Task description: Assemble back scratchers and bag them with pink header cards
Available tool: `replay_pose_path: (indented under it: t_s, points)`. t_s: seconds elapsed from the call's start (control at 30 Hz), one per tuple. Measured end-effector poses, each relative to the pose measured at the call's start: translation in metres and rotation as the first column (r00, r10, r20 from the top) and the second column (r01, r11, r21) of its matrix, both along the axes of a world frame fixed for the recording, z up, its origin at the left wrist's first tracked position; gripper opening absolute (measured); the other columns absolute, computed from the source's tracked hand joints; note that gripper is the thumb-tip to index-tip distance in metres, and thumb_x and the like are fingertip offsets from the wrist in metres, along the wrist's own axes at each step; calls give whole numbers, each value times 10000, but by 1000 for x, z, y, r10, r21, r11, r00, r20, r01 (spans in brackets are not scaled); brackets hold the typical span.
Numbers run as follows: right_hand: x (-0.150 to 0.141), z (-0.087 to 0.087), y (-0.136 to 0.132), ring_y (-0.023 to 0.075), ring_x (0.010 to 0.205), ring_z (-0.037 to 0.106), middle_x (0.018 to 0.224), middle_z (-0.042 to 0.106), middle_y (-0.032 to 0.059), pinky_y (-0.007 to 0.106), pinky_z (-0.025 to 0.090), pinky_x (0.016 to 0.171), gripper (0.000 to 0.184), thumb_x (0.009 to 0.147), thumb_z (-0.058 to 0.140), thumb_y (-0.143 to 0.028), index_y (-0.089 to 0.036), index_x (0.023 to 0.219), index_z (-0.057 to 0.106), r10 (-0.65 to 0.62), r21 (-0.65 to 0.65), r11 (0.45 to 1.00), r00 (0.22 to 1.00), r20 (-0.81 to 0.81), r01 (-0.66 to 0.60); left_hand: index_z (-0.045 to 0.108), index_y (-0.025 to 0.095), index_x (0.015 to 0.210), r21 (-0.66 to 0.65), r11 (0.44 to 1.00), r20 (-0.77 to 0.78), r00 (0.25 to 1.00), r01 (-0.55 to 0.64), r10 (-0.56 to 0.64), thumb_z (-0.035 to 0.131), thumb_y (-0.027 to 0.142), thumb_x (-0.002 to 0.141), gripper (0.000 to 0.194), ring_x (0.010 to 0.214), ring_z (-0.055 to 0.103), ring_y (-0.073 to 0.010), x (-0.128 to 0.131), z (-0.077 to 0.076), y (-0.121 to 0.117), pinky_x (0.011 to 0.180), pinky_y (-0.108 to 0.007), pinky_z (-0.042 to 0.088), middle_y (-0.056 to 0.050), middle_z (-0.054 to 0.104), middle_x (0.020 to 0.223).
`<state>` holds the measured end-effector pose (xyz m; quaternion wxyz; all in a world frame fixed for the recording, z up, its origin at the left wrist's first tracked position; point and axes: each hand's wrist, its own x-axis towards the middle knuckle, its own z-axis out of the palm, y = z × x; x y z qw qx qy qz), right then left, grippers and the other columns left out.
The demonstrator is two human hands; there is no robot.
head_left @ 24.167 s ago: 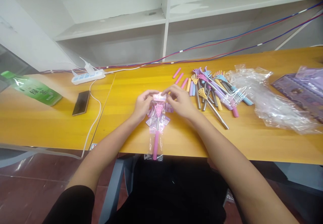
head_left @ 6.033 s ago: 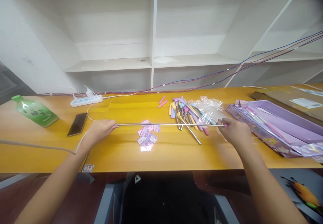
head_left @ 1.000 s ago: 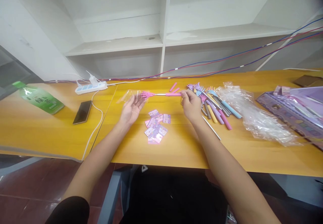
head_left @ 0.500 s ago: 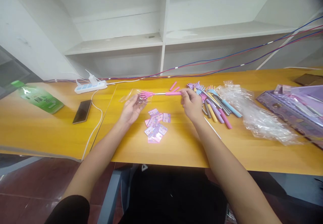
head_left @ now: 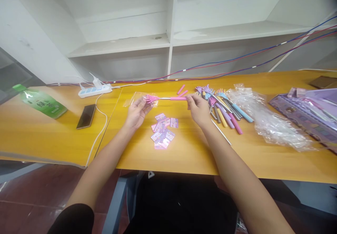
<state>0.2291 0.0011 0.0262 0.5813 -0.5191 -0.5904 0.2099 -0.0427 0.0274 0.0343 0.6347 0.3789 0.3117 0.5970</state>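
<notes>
A pink back scratcher (head_left: 178, 98) with a hand-shaped head and a metal shaft lies level between my hands. The end of its handle is pinched in my right hand (head_left: 198, 108). My left hand (head_left: 136, 113) grips a clear plastic bag (head_left: 131, 99), and the scratcher's head is at least partly inside the bag's mouth. Below them, small printed cards (head_left: 163, 132) lie in a loose pile on the table. To the right of my right hand is a heap of back scratchers (head_left: 226, 112) in several colours.
Clear plastic bags (head_left: 268, 121) lie right of the heap, beside a purple printed package (head_left: 297, 118). Two pink tubes (head_left: 181, 89) sit behind the scratcher. On the left are a phone (head_left: 86, 116), a white cable, a power strip (head_left: 94, 90) and a green bottle (head_left: 40, 101).
The back scratcher has shifted slightly left, with my right hand following, and its head sits a little deeper toward my left hand and the bag.
</notes>
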Motion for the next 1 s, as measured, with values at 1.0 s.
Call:
replay_pose_path:
  t_s: [1.0]
  points:
    - [-48, -22, -19, 144, 611, 534, 720, 596, -42, 276, 388, 589, 329, 965, 687, -539, -254, 978, 523, 304, -116, 949, 947, 103, -292, 743, 143, 961, -42, 996, -156, 984, 84, -89, 992, 346, 609, 477, 845, 762, -186, 30, -30, -23, 870, -346, 606, -51, 802, 893]
